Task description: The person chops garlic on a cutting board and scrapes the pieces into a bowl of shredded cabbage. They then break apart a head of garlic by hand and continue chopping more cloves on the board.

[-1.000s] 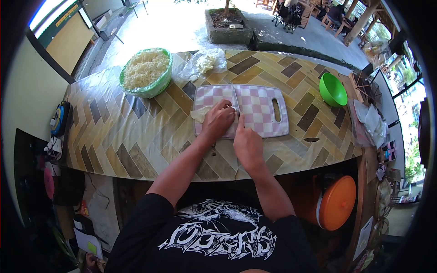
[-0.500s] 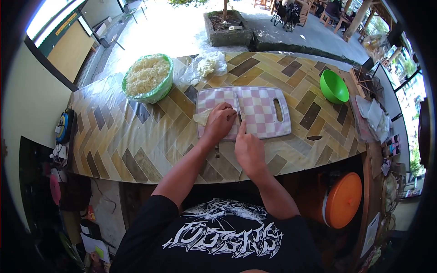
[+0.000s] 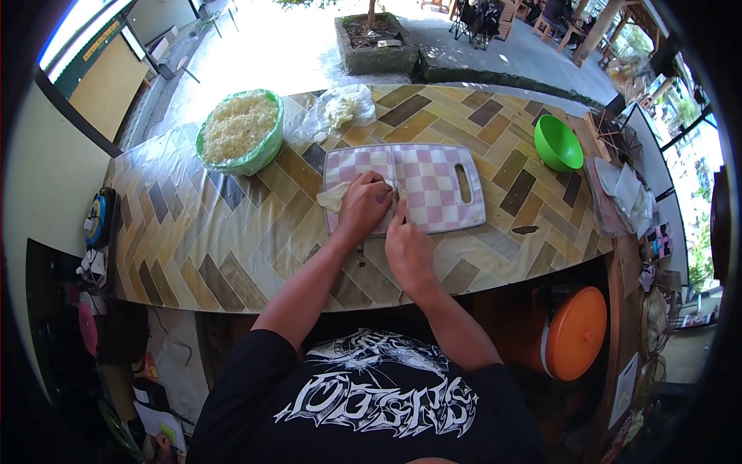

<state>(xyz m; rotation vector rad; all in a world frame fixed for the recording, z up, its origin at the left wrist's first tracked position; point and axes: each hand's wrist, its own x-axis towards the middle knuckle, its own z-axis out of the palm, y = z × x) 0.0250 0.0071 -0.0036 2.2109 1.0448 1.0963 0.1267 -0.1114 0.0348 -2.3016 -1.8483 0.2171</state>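
Observation:
A pink-and-white checked cutting board (image 3: 437,209) lies in front of me on the table. My right hand (image 3: 410,251) is closed on a knife (image 3: 394,166), its index finger stretched along the top of the blade. The blade points away from me, across the board. Just left of it, my left hand (image 3: 365,203) presses down with curled fingers on a pale, thin, floppy piece of food (image 3: 332,198). Part of that piece sticks out past the board's left edge; the rest is hidden under the hand.
A green basket (image 3: 259,158) heaped with pale shreds stands at the back left. Beside it, a plastic bag (image 3: 315,124) holds a pale lump (image 3: 340,114). A green bowl (image 3: 558,145) sits at the right. An orange-lidded container (image 3: 576,332) is below the tabletop (image 3: 209,255).
The whole view has shifted slightly, so everything appears a little further left. Both hands and the knife keep nearly the same place on the board.

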